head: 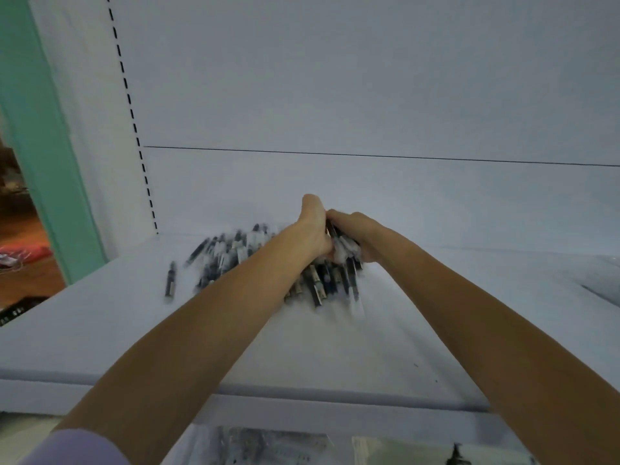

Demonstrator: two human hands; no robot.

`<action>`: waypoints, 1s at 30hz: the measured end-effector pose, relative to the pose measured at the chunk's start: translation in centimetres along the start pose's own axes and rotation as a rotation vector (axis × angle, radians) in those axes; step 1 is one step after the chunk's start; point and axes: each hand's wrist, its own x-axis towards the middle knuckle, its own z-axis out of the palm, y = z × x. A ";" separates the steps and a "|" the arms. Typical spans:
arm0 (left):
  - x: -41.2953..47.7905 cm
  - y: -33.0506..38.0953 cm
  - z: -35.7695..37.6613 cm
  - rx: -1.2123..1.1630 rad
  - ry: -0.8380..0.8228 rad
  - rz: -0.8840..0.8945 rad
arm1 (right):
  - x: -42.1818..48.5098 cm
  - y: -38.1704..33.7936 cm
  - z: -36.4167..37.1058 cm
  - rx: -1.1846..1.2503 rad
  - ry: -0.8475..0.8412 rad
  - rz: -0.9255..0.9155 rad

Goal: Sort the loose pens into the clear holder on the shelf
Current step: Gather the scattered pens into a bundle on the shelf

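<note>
A heap of black and white pens point(231, 253) lies on the white shelf point(100, 330), toward the back. Both my arms reach into it. My left hand point(312, 229) and my right hand point(362, 236) meet above the heap's right side, together closed around a bundle of pens point(342, 250) whose ends hang down between the palms. One single pen point(170, 280) lies apart to the left of the heap. The frame is blurred with motion. A clear holder is not visible to me.
The shelf's white back panel point(335, 95) rises behind the heap, with a slotted upright point(134, 129) at the left. A green post point(43, 139) stands further left. Something clear shows at the right edge point(604, 290). Packaged goods point(268, 448) sit on the shelf below.
</note>
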 end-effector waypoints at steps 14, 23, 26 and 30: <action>1.4 3.6 -12.3 1.028 -0.013 0.793 | 1.6 -0.8 1.9 -0.237 0.289 -0.073; 5.2 2.4 -25.1 1.301 0.220 0.298 | 2.6 2.0 3.2 -0.540 0.456 -0.248; 5.2 0.5 -23.6 1.338 0.172 0.365 | 3.0 2.1 3.9 -0.635 0.521 -0.285; 5.8 -0.5 -21.9 1.361 0.117 0.352 | 3.7 2.8 4.3 -0.869 0.553 -0.160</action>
